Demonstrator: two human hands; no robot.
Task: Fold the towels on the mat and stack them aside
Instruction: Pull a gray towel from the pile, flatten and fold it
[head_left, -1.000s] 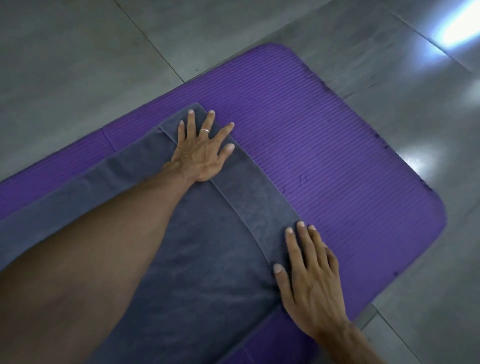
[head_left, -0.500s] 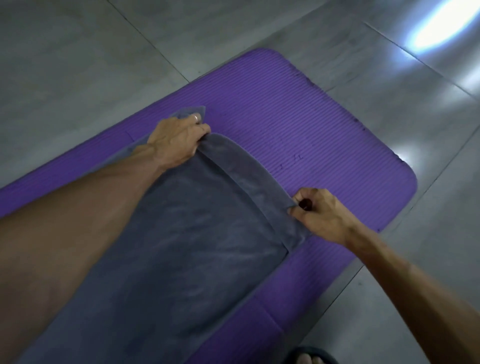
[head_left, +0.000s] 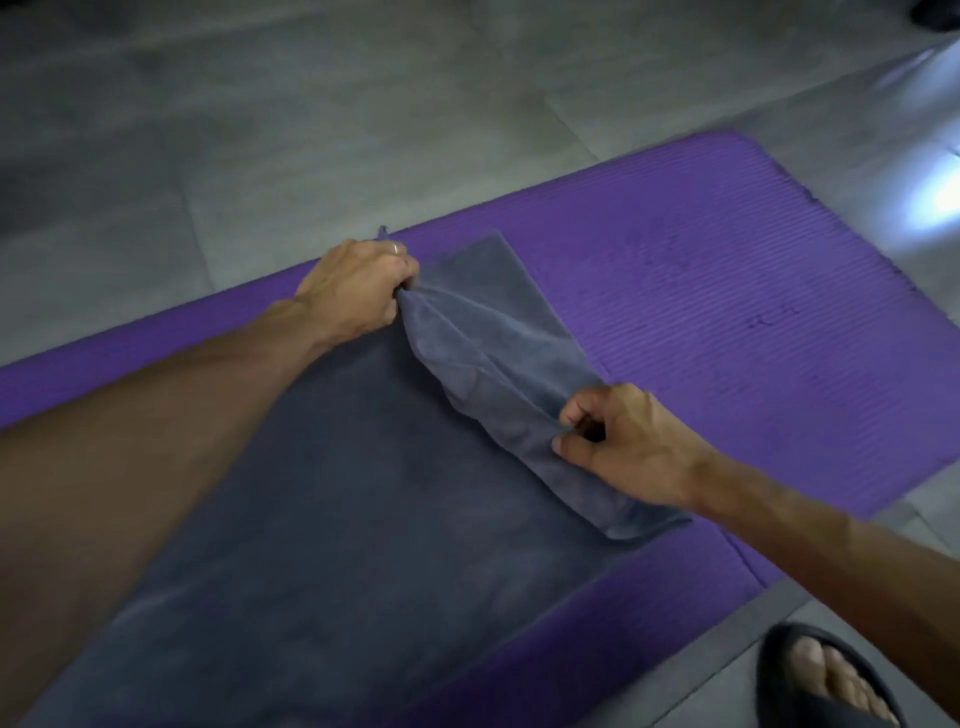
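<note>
Towel: a dark grey towel (head_left: 363, 493) lies spread along the purple mat (head_left: 727, 322). Its far end is turned back over itself and is lifted a little, so that a loose, wrinkled band of cloth runs between the two hands.
Mat: it lies flat on the grey tiled floor (head_left: 260, 130). Its ribbed surface is bare on the right of the towel, and a narrow purple strip shows also on the left, behind the left forearm. Some small dark marks are on the bare part.
Left hand: the left hand (head_left: 358, 291) is at the far left corner of the turned end. Its fingers are curled around the bunched edge of the towel and they grip it. A ring (head_left: 396, 248) is on one finger.
Right hand: the right hand (head_left: 623, 441) is at the near right side of the same end. The thumb and the curled fingers pinch the edge of the cloth between them.
Arms: both forearms are bare. The left one crosses over the flat part of the towel; the right one comes in from the lower right.
Foot: a foot in a black sandal (head_left: 826, 680) stands on the floor just beside the near edge of the mat, in the lower right corner.
</note>
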